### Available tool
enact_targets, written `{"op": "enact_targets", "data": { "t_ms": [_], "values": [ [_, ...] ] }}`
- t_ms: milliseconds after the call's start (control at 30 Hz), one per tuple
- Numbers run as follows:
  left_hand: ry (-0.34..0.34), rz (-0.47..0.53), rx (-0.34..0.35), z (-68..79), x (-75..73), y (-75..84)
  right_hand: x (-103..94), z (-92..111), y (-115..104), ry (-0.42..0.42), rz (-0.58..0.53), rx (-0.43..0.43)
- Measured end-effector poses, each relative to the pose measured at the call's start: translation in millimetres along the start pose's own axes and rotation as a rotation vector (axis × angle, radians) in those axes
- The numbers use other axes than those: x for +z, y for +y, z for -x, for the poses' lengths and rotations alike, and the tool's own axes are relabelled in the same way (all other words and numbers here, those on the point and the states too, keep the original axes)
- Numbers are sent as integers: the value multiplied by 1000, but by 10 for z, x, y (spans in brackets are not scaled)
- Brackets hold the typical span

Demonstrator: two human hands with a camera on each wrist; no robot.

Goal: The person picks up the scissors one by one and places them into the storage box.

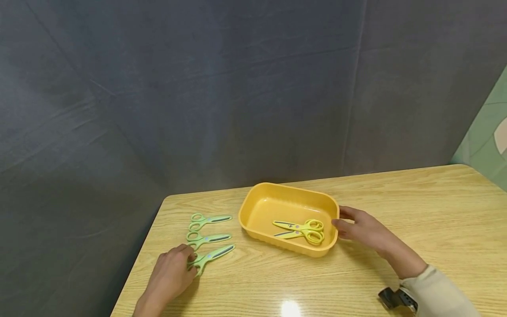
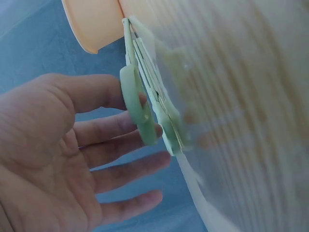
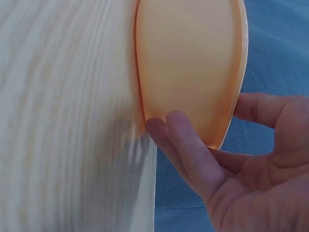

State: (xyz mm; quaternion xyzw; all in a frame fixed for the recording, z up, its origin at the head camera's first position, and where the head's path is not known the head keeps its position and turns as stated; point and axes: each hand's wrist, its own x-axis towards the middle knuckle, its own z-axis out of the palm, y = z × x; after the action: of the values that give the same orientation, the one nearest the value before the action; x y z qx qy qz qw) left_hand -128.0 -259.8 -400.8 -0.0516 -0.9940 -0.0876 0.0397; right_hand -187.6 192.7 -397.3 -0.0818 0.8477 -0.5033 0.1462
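Three pairs of green scissors lie in a column on the left side of the table, blades pointing right. My left hand (image 1: 170, 270) pinches the handle of the nearest green scissors (image 1: 215, 255), thumb and forefinger at the loops in the left wrist view. Just beyond are the middle green scissors (image 1: 214, 238) and the far green scissors (image 1: 214, 219). My right hand (image 1: 362, 229) holds the right end of a yellow plastic tray (image 1: 253, 207), thumb at the rim and fingers against the outer wall (image 3: 193, 58). Yellow scissors (image 1: 313, 229) lie overlapping inside the tray's right half.
The wooden table (image 1: 416, 211) extends to the right of the tray. A dark grey cloth (image 1: 257, 97) hangs behind the table's back edge. A black wrist device (image 1: 396, 299) sits at my right sleeve.
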Motion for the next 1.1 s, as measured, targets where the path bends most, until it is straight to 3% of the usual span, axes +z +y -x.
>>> {"op": "enact_targets", "data": {
  "t_ms": [233, 533, 933, 1100],
  "values": [
    [-8, 130, -52, -18, -11, 36, 18, 4, 6, 4, -14, -4],
    [96, 234, -38, -35, -27, 59, 3, -5, 19, -3, -31, -13],
    [100, 347, -49, -33, -22, 106, 56, 4, 33, 28, -56, 6],
    [78, 401, -96, -2, -21, 111, 148, 31, 15, 56, -98, 28]
  ]
}}
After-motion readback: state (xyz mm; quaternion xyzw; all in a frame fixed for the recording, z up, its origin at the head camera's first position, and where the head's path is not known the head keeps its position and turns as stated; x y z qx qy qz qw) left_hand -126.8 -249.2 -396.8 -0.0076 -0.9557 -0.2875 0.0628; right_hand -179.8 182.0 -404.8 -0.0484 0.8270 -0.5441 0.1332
